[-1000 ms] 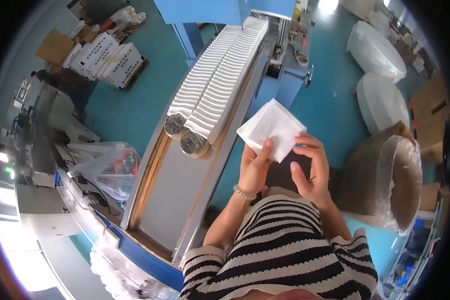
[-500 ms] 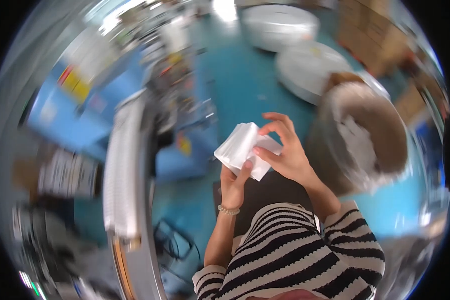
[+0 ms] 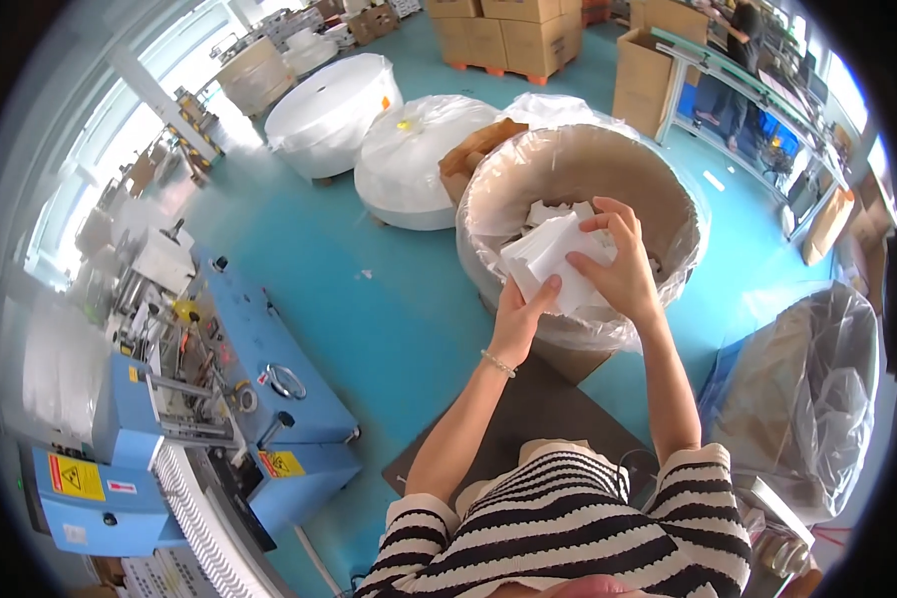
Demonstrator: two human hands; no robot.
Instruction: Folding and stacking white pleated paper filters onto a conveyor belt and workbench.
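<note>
The left hand (image 3: 515,326) grasped a stack of white paper napkins (image 3: 548,255) over the plastic-lined round bin (image 3: 588,162), thumb on top; the right hand (image 3: 624,267) pinched the stack's right side between its fingers. Had either grip loosened, sheets could have slid into the bin.

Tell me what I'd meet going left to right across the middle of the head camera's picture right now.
Blue machine → left hand, holding a stack of white sheets by its near edge → right hand, at the stack's right side → clear plastic bag.
</note>
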